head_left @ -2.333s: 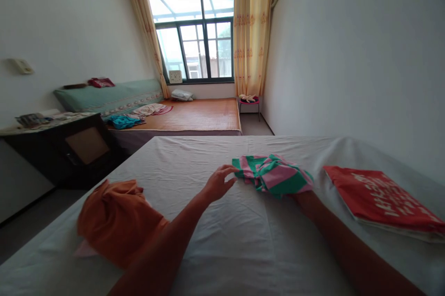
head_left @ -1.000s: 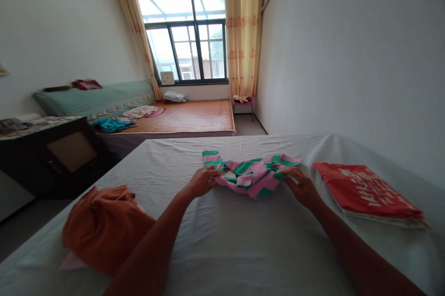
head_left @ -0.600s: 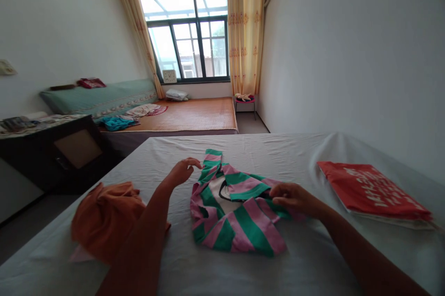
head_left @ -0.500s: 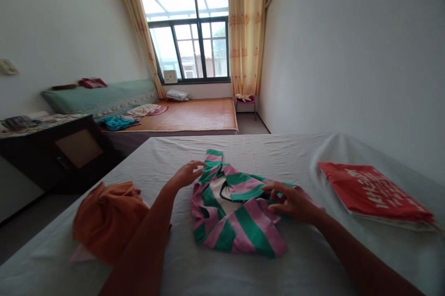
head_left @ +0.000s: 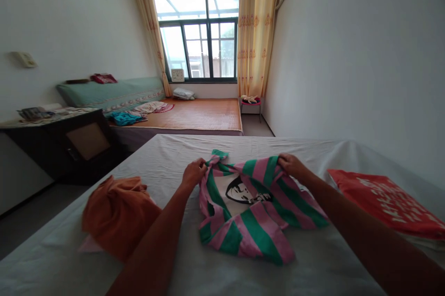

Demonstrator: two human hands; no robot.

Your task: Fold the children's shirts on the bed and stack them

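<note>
A pink-and-green striped shirt (head_left: 250,226) lies crumpled on the white-sheeted table (head_left: 194,273) before me. Its white patch with a black printed face shows in the middle. My left hand (head_left: 195,170) is closed on the shirt's upper left edge. With my right hand (head_left: 291,164) I pinch its upper right edge, which is lifted a little off the sheet. The lower part of the shirt still rests on the surface, its folds overlapping. Fabric partly hides the fingertips of both hands.
A bunched orange garment (head_left: 118,217) lies left beside my forearm. On the right is a folded red cloth (head_left: 385,198) with white lettering. Beyond stand a mat-covered bed (head_left: 208,112), a dark cabinet (head_left: 86,143) and a small stool (head_left: 251,101) by the wall.
Both hands have closed on the shirt. The right hand has moved up and away, spreading the fabric and uncovering more of the printed face. The view has shifted slightly left.
</note>
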